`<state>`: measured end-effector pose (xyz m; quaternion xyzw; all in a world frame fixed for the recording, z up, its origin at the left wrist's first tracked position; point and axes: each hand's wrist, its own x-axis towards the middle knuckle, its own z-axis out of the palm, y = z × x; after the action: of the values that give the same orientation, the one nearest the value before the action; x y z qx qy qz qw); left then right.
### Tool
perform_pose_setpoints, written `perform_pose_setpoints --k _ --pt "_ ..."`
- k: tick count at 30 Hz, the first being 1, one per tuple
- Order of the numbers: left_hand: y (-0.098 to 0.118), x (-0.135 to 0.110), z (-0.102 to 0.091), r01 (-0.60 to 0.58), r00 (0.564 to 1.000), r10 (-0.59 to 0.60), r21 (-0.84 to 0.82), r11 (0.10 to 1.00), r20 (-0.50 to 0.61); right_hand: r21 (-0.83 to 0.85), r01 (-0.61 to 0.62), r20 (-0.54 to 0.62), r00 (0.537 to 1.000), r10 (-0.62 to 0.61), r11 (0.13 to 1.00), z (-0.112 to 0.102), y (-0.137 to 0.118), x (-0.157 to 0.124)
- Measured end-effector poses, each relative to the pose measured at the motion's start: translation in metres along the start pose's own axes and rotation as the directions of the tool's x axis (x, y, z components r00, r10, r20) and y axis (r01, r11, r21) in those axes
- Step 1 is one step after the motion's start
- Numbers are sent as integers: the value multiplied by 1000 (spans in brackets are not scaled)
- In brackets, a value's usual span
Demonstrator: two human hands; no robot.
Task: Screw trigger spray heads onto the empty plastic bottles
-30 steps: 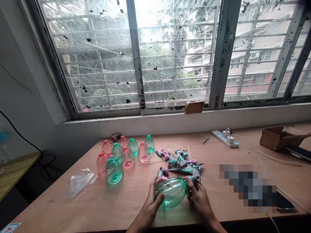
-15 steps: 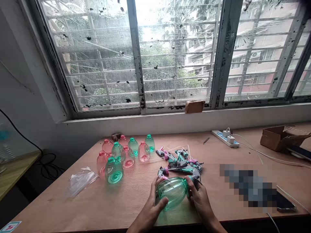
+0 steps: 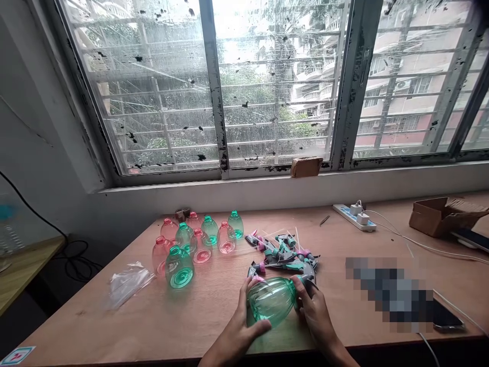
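Observation:
A clear green spray bottle (image 3: 274, 299) lies tilted on its side between my hands, its neck towards the right. My left hand (image 3: 243, 326) is wrapped round the base, with the thumb along the near side. At the neck, my right hand (image 3: 314, 312) grips the collar of a grey and teal trigger spray head (image 3: 308, 278), which sits on the bottle's mouth. The right fingers partly hide this joint. Just beyond lies a pile of grey, teal and pink trigger spray heads (image 3: 284, 257) with thin white tubes.
Several open green bottles (image 3: 179, 269) and pink bottles (image 3: 201, 247) stand at the back left. Beside them lies a clear plastic bag (image 3: 130, 285). To the right are a power strip (image 3: 354, 218), a cardboard box (image 3: 431, 216), cables and a phone (image 3: 446, 315).
My left thumb has shifted slightly to the right along the bottle. The bottle and my right hand stay almost in place.

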<state>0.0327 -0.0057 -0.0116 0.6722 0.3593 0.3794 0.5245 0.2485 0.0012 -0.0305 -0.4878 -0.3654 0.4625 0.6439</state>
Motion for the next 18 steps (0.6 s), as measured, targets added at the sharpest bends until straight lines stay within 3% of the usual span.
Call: perform_pose_setpoints --k 7,12,18 --pt "-5 5 -2 0 999 -3 -74 997 -49 3 2 2 1000 -2 1000 -1 2 2" --pt "-7 3 5 -30 997 33 50 998 -63 3 7 -8 1000 -7 1000 -2 3 1" --pt "-3 4 -4 -16 997 8 -116 993 -75 2 4 -8 1000 -4 1000 0 1 0"
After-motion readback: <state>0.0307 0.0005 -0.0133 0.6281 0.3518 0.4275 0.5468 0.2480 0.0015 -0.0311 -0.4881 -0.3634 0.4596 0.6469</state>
